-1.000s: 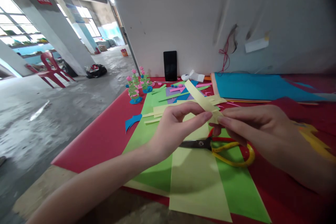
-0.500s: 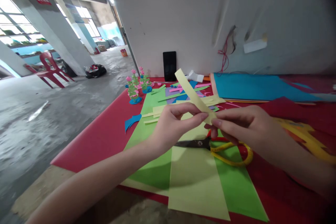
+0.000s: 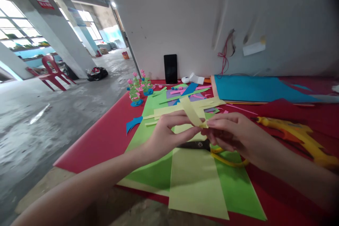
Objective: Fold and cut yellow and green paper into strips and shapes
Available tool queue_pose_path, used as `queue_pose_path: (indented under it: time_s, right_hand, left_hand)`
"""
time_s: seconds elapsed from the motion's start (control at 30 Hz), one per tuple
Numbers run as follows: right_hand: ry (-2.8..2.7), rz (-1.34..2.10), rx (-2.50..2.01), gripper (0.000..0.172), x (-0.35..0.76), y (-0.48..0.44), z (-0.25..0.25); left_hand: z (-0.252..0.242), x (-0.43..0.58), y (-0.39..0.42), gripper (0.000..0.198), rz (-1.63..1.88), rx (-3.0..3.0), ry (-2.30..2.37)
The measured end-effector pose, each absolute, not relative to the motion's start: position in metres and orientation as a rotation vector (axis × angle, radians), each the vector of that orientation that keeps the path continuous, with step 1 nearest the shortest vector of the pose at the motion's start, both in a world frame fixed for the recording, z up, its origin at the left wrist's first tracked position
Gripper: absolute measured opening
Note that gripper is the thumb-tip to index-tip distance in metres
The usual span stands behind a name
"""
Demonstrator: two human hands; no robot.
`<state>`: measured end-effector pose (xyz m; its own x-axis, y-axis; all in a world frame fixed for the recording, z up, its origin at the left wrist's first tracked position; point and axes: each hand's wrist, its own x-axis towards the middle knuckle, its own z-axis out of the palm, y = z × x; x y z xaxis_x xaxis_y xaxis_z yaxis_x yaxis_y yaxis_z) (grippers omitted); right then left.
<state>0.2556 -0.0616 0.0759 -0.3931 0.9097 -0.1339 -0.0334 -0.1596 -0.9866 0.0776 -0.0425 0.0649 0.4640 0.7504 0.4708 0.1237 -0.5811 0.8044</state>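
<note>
Both hands pinch one end of a pale yellow paper strip [image 3: 189, 112] above the red table [image 3: 106, 137]. My left hand [image 3: 169, 132] grips it between thumb and forefinger from the left. My right hand [image 3: 233, 136] pinches it from the right, fingertips meeting the left hand's. The strip slants up and to the left. Beneath the hands lie scissors [image 3: 212, 148] with yellow and red handles, on a green sheet [image 3: 148, 169] and a pale yellow sheet [image 3: 194, 183].
Loose yellow, blue, pink and purple paper scraps [image 3: 185, 97] lie behind the hands. Small paper trees [image 3: 136, 90] stand at the left. A black phone [image 3: 170, 69] leans on the white board. Blue paper [image 3: 254, 88] and a yellow glue gun [image 3: 299, 132] are at the right.
The strip's free end has dropped lower and looks shorter. Both hands have moved slightly down and left, staying pinched together on it. The view shifted, showing the glue gun.
</note>
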Motion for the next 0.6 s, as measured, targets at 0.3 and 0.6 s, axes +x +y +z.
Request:
queue_pose_path:
  time_s: [0.3,0.6]
  right_hand:
    - [-1.651,1.639,-1.161,0.026,0.245,-0.061,0.062]
    - [-1.981,1.106,-1.291,0.023,0.241,-0.065,0.043]
  left_hand:
    - [0.049,0.064,-0.057,0.018,0.939,1.847,0.844]
    - [0.032,0.061,-0.062,0.018,0.757,1.593,1.008]
